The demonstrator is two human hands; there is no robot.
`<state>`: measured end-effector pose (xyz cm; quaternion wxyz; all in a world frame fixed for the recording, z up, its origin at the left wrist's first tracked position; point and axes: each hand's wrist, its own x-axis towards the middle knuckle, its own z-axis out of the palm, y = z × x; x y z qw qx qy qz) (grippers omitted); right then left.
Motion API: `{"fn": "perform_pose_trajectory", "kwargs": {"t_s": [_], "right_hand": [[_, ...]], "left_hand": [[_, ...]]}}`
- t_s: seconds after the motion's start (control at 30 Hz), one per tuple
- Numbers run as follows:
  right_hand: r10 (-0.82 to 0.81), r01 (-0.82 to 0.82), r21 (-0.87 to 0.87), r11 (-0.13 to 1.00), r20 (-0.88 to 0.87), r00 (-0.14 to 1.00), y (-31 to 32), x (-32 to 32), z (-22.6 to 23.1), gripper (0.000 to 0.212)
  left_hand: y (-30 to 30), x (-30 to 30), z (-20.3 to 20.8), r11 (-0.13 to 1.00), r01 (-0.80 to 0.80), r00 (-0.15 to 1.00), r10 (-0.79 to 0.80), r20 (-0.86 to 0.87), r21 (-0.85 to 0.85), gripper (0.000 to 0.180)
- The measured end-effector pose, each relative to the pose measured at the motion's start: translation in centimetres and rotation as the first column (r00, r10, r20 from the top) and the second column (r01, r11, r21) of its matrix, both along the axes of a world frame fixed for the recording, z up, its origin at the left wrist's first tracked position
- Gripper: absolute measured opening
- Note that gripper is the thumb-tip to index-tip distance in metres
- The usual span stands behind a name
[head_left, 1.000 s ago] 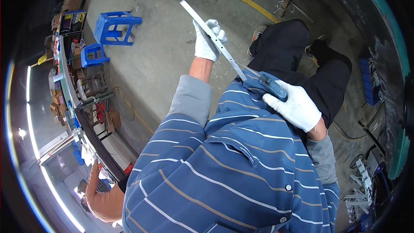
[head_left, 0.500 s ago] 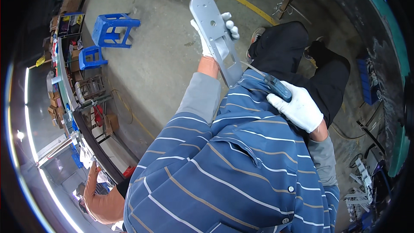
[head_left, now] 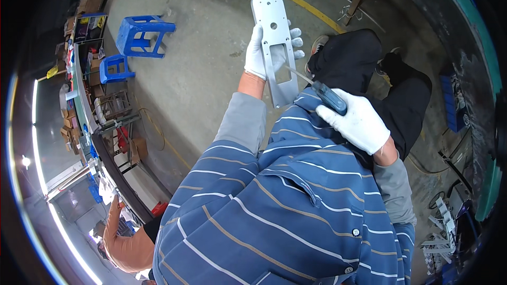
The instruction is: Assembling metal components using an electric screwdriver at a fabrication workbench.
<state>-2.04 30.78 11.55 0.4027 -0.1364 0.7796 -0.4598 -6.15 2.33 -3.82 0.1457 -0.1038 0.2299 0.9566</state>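
left hand raised, gloved, gripping grey metal plate from behind | right hand closed around blue-handled tool, tip at plate | plate flat, rounded top, rectangular cut-out

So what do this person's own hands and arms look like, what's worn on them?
Both the left hand and the right hand wear plain white knitted gloves. Each forearm is covered by a grey sleeve that stops short of the wrist, coming out from under a blue shirt with white and tan stripes and small buttons.
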Motion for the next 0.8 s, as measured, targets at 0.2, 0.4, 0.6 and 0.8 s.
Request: {"fn": "perform_pose_trajectory", "kwargs": {"t_s": [0.2, 0.4, 0.6, 0.8], "right_hand": [[0.106, -0.105, 0.018, 0.994, -0.103, 0.989, -2.2, -1.3, -0.8, 0.050], [0.148, -0.137, 0.076, 0.988, -0.163, 0.976, -3.7, -1.5, -2.2, 0.046], [0.147, -0.137, 0.072, 0.988, -0.165, 0.975, -3.7, -1.4, -2.2, 0.047], [0.116, -0.112, 0.037, 0.993, -0.137, 0.984, -2.7, -1.5, -1.8, 0.051]], "left_hand": [[-0.6, 1.0, 0.4, 0.994, -0.008, 1.000, 0.006, 0.018, 0.110, 0.087], [0.3, 1.3, 0.9, 0.998, -0.038, 0.998, 0.035, 0.048, 0.060, 0.089], [0.8, 1.1, 1.7, 0.995, -0.049, 0.996, 0.055, 0.071, -0.085, 0.092], [0.9, 0.7, 2.2, 0.984, -0.068, 0.983, 0.094, 0.155, -0.166, 0.086]]}}
